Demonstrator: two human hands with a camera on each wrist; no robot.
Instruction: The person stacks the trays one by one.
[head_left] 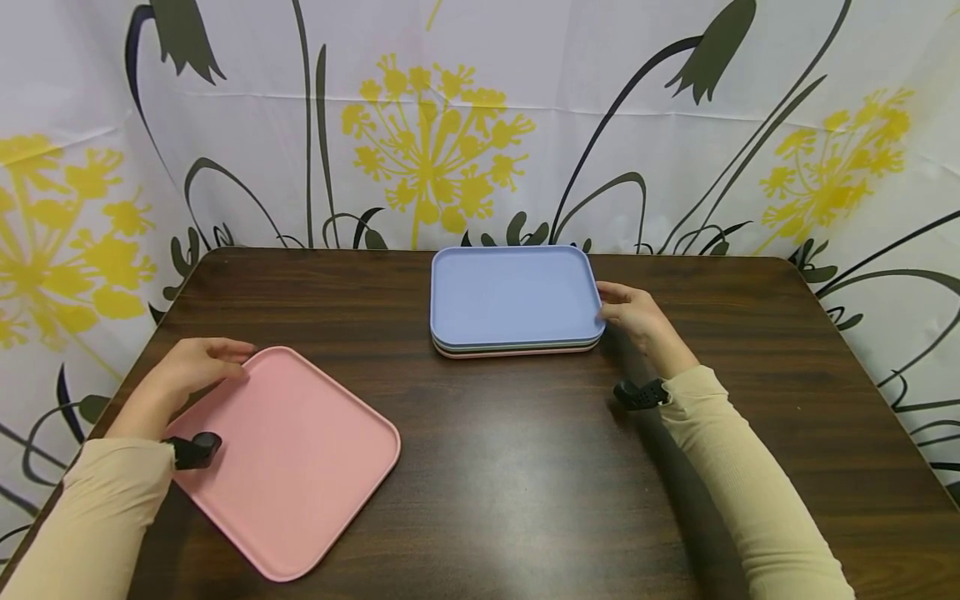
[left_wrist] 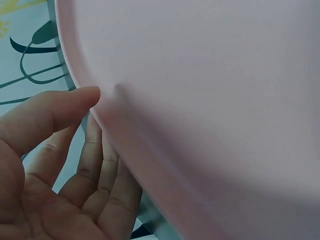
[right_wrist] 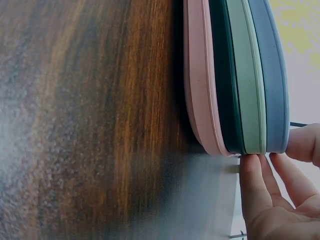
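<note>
A large square pink tray (head_left: 292, 467) lies at the left of the table, turned cornerwise. My left hand (head_left: 197, 367) holds its far-left rim; in the left wrist view the thumb rests at the rim and the fingers lie at its outer edge. A stack of smaller rectangular trays sits at the back middle, with a blue tray (head_left: 516, 296) on top. Under it, the right wrist view shows a light green tray (right_wrist: 247, 80), a dark green tray (right_wrist: 226, 85) and a pink tray (right_wrist: 200, 85). My right hand (head_left: 637, 321) touches the stack's right end with extended fingers, thumb by the blue rim.
The dark brown wooden table (head_left: 510, 492) ends at the back against a white curtain (head_left: 600, 50) printed with yellow flowers and dark stems. A dark strap (head_left: 641, 395) is on the right wrist, and another (head_left: 195, 450) on the left.
</note>
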